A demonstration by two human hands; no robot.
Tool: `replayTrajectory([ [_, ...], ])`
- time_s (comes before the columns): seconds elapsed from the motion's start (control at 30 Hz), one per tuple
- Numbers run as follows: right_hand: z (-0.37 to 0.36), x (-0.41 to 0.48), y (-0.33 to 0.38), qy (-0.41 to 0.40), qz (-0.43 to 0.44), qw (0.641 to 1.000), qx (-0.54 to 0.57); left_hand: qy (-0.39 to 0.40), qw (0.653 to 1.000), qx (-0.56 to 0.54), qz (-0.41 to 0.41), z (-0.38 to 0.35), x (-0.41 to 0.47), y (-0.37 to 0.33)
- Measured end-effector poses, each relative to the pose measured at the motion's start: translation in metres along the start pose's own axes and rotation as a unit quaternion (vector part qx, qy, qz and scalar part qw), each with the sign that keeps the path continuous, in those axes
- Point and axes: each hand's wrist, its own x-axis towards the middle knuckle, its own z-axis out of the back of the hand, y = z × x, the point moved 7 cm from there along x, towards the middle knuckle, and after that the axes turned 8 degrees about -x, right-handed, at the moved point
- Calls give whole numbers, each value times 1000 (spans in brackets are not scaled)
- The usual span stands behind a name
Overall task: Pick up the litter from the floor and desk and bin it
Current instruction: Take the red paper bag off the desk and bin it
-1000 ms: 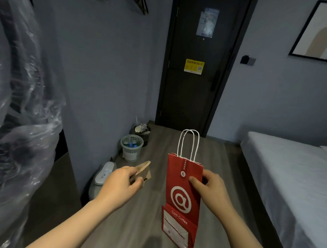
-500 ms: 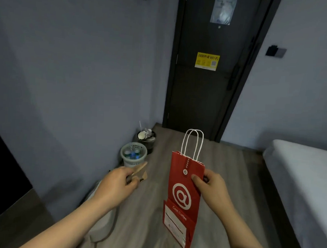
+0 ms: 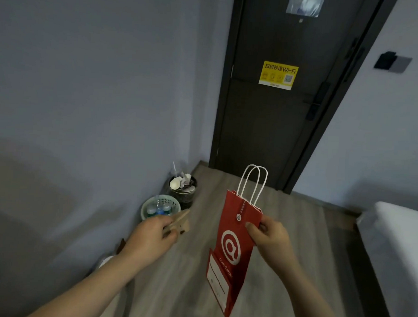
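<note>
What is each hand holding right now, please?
Left hand: closed on small brown cardboard scraps.
Right hand: pinching the flat red paper carrier bag.

yellow sticker (image 3: 278, 75) on dark door (image 3: 264, 136): "扫码秒连 Wi-Fi", QR code under it, small print unreadable; red paper bag (image 3: 235, 214): white "@"-style logo, "Cotti Coffee" below; white label (image 3: 218, 282) on bag illegible; sheet (image 3: 304, 4) at door top blurred
</note>
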Motion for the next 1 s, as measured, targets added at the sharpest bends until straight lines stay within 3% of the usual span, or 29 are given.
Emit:
replayTrajectory([
  [0.43, -36, 261, 9, 20, -25, 997, -63, 23, 998, -16, 50, -8, 251, 64],
  [1.0, -34, 543, -39, 113, -18, 989, -96, -28, 987, -53, 148, -85, 465, 115],
])
